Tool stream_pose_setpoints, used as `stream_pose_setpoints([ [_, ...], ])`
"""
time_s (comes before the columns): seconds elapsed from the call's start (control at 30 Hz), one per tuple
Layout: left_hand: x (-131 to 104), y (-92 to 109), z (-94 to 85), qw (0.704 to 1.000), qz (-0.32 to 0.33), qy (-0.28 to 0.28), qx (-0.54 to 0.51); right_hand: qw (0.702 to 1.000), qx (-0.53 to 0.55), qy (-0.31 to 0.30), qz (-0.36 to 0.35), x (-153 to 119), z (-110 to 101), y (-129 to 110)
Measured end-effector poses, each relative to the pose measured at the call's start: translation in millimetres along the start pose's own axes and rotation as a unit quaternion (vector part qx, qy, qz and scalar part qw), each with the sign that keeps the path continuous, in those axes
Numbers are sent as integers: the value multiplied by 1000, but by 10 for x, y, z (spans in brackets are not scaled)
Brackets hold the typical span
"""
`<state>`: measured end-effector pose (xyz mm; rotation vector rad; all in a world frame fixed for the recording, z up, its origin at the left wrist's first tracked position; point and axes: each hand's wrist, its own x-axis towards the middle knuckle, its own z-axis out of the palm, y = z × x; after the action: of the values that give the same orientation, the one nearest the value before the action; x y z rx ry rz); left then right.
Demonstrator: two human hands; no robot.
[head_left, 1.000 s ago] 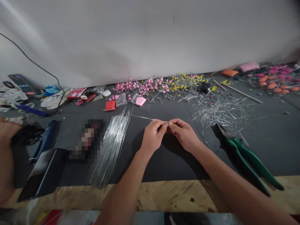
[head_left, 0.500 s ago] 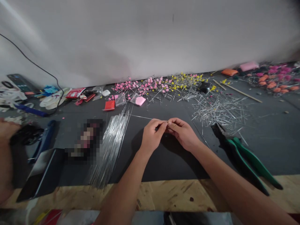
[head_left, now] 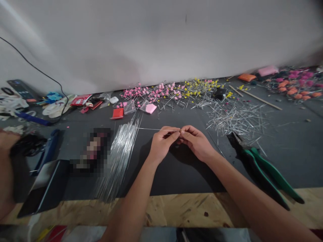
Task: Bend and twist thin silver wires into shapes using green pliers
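Between thumb and fingers, my left hand (head_left: 163, 143) pinches a thin silvery wire (head_left: 151, 129), whose free end points left over a bundle of straight wires (head_left: 122, 144). Touching it at the fingertips, my right hand (head_left: 196, 141) pinches the same wire near its right end. Whatever sits right at the meeting fingertips is too small to make out. Green-handled pliers (head_left: 264, 168) lie to the right of my right hand, below a loose heap of short wires (head_left: 237, 117).
Pink clusters (head_left: 153, 91) and yellow clusters (head_left: 202, 87) on wires line the wall. At far left, another person's hand (head_left: 8, 139) is near a blue tool (head_left: 46, 153). A dark box-like object (head_left: 47, 185) stands at the front left edge.
The wire's left end has swung down a little, so the wire lies more level. My left hand has shifted slightly left, while my right hand keeps nearly the same place.
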<state>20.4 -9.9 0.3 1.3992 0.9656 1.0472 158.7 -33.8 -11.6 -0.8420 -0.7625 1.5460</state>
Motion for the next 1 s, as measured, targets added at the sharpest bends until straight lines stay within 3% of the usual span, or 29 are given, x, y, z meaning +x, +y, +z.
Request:
stream_pose_setpoints([
  [0.3, -7, 59, -5, 999, -37, -11, 6, 1000, -22, -10, -6, 3, -20, -16],
  [0.53, -11, 72, 5, 998, -66, 3, -13, 998, -60, 16, -12, 25, -35, 6],
  [0.87, -7, 45, 2, 988, -112, -40, -101, 997, -79, 15, -14, 5, -20, -30],
  [1.0, 10, 18, 11, 985, -134, -21, -108, 997, -80, 11, 4, 1, -9, -26],
])
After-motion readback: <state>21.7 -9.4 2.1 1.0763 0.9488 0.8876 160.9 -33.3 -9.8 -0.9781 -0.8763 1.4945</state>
